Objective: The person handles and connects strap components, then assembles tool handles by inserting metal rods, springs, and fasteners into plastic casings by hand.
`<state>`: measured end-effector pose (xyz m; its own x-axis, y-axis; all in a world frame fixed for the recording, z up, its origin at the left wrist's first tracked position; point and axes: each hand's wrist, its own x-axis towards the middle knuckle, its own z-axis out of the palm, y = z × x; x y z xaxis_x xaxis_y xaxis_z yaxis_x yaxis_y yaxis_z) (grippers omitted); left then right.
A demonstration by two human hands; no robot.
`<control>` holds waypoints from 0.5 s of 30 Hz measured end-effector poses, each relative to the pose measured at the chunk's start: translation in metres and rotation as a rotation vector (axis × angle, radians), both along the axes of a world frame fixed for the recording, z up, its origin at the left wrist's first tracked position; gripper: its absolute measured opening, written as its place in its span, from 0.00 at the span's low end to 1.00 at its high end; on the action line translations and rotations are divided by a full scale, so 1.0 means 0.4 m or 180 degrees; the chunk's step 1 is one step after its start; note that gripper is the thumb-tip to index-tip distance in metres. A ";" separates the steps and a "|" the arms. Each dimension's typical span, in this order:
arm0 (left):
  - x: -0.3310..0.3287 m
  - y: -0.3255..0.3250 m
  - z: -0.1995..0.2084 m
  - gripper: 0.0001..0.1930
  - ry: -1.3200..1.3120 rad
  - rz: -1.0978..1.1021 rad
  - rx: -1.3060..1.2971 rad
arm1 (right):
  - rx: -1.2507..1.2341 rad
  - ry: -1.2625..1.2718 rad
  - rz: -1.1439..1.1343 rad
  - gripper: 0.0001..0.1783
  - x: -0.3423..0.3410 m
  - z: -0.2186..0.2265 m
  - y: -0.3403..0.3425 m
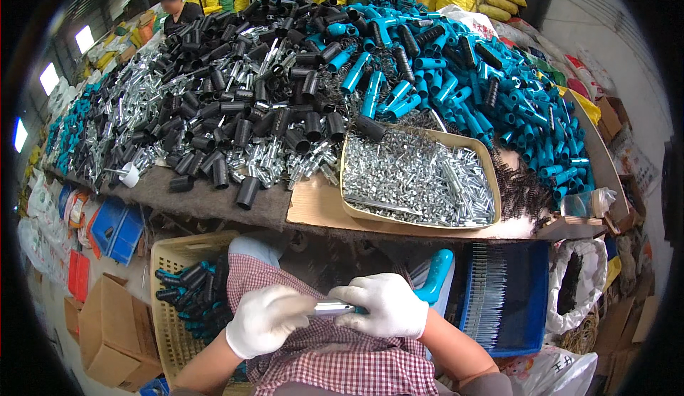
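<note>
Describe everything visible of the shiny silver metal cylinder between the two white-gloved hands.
The shiny silver metal cylinder looks smooth, with pale highlights along its side. It lies roughly level above the red-and-white checked cloth over the person's lap. The white-gloved right hand grips it near its right end, beside a small teal part; whether they join is hidden. The white-gloved left hand, blurred, overlaps its left end, so contact there is unclear.

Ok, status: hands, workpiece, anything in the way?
Right hand gripping teal handle; silver tube between hands. Left hand at tube's end, grip blurred. Basket left, tray ahead, neither blocking.
</note>
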<state>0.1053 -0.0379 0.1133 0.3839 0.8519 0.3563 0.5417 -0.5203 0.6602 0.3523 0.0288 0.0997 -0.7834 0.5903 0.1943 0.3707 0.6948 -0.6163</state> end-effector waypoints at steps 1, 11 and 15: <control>0.009 -0.004 0.008 0.14 0.0006 0.0000 0.0000 | 0.0000 0.0006 0.0000 0.23 -0.009 0.004 -0.007; 0.018 0.028 0.146 0.12 0.0863 -0.1425 0.1193 | -0.2788 0.0435 0.1910 0.22 0.016 -0.012 0.041; 0.021 0.030 0.081 0.13 0.0131 0.0053 -0.0359 | 0.0234 -0.0445 -0.0310 0.23 -0.025 0.063 -0.019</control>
<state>0.1136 -0.0260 0.1458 0.3818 0.8920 0.2421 0.5775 -0.4347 0.6910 0.3423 0.0210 0.1251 -0.7456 0.6530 0.1330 0.5170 0.6927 -0.5028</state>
